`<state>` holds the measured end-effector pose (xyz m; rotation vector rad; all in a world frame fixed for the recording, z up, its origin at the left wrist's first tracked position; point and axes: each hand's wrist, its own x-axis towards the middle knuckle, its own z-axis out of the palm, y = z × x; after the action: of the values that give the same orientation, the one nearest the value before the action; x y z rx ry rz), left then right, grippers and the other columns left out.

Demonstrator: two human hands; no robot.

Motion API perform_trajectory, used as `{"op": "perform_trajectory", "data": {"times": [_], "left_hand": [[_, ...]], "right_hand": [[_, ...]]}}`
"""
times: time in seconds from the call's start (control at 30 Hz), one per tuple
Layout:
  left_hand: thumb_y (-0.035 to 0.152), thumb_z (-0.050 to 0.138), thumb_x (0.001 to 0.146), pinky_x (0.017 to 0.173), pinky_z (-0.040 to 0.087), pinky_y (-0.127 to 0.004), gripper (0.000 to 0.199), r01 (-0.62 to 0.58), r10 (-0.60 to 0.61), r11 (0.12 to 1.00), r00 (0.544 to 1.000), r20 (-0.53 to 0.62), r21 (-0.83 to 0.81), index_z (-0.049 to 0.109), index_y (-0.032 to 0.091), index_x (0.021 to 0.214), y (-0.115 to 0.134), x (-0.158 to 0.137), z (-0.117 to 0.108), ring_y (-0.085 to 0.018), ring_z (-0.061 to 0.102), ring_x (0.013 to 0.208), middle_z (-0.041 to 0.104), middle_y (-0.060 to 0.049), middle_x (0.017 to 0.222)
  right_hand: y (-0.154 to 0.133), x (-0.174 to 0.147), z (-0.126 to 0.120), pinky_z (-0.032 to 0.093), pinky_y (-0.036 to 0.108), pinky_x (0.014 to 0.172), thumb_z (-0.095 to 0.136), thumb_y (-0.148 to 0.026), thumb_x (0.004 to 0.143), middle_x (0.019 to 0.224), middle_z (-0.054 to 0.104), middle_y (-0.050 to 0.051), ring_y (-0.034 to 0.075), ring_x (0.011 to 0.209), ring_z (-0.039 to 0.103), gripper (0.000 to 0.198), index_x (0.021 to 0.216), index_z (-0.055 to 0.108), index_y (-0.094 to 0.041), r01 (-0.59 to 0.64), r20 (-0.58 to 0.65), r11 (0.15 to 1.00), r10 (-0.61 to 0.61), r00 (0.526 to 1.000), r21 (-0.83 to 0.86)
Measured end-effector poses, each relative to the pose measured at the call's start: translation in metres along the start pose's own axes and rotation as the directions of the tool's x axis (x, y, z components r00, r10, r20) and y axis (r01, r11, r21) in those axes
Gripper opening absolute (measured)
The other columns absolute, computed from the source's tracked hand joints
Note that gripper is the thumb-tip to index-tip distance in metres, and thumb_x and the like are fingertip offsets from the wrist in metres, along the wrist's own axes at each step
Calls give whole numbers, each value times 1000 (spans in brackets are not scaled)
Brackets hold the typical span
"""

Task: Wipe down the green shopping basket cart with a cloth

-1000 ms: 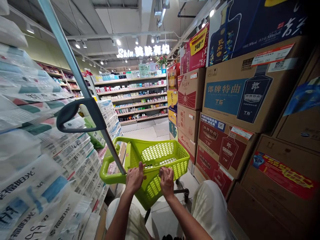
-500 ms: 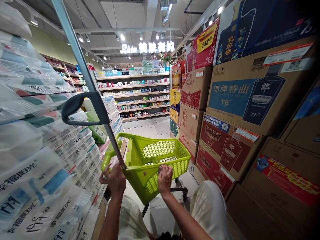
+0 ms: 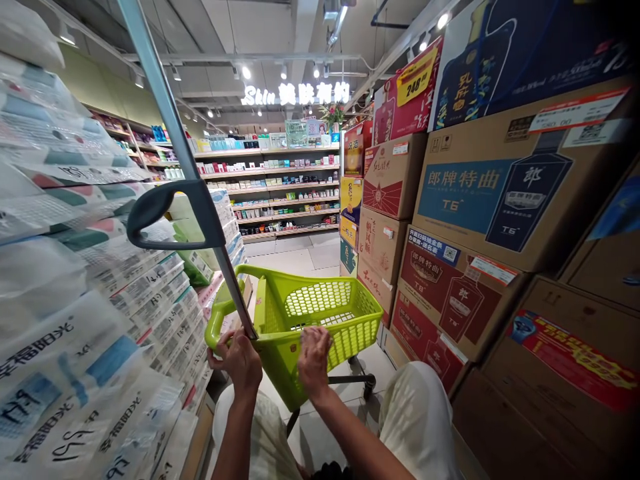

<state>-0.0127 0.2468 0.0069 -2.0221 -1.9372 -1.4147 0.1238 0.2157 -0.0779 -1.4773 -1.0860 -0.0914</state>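
A bright green shopping cart with a perforated basket stands just before my knees. A long grey metal pole with a dark looped handle rises from its near left corner. My left hand is closed beside the pole's foot, its fingertips close to the cart's green side grip. Whatever lies in those fingers is hidden. My right hand, fingers curled together, is in front of the basket's near side; I cannot see what it holds, if anything. The visible basket floor holds nothing.
Stacked white packs with handwritten prices rise close on my left. Cardboard cartons with bottle pictures are piled on my right. Ahead, a tiled aisle leads to shelves of small boxed goods. A cart wheel shows at lower right.
My right hand has moved left along the basket's near side, and my left hand slightly right, so they are closer together. The cart and pole have shifted slightly right in view.
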Motion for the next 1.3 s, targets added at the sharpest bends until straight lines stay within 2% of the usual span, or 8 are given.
{"op": "perform_trajectory", "data": {"times": [0.13,0.33,0.5,0.63,0.8,0.93,1.07,1.3], "left_hand": [[30,13,100,118,7,-60,56,-36,36,999,998,42,-12,67,22,112,-1,-7,-1,-27,42,137,71,-12,118],[33,4,101,120,2,-60,64,-25,30,997,997,73,-74,64,20,119,0,-7,-3,-26,37,142,69,-13,120],[33,3,101,120,6,-60,66,8,-3,994,999,48,-111,65,19,115,3,-2,-2,-26,35,144,64,-16,129],[38,-1,101,120,8,-58,71,-57,67,994,992,105,-89,65,22,120,-2,-4,-10,-26,40,140,65,-13,126],[50,-2,99,117,23,-51,74,-177,172,984,979,-112,-30,59,18,126,17,-9,-6,-29,46,132,61,-17,129],[50,17,101,109,33,-41,59,-488,472,873,854,219,21,67,21,111,50,0,9,-27,56,119,69,-13,116],[44,29,100,95,39,-40,49,-640,456,745,696,554,190,72,21,95,61,12,26,-28,65,97,74,-12,95],[37,30,102,82,37,-37,46,-706,493,641,680,542,303,71,22,89,49,16,45,-25,66,85,73,-9,84]], "right_hand": [[-40,5,0,41,45,101,44,-8,89,122,54,10,25,116,48,40,122,61,-24,193,130,975,-207,970,113],[-37,26,-13,38,45,94,42,-5,88,98,61,6,25,94,48,29,93,64,-23,108,202,992,-92,975,-71],[-58,25,-7,37,39,97,51,-4,82,109,62,3,22,102,50,31,101,64,-25,284,300,955,-297,907,85],[-11,40,-22,37,40,97,50,-4,82,103,61,5,23,103,48,28,90,67,-24,154,234,987,-140,962,-39],[25,46,-27,38,44,98,47,-5,84,104,58,9,27,104,48,28,90,68,-21,5,73,979,10,997,-203],[29,27,-11,39,41,104,45,-2,85,118,58,7,23,115,49,42,114,64,-25,241,159,968,-229,960,-64],[93,22,-3,39,46,105,38,-13,96,133,49,12,24,124,47,43,132,58,-26,51,-145,987,-73,987,-151],[168,69,12,43,44,99,31,-30,99,126,55,23,29,115,51,48,136,54,-10,-356,-520,934,318,793,29]]}}
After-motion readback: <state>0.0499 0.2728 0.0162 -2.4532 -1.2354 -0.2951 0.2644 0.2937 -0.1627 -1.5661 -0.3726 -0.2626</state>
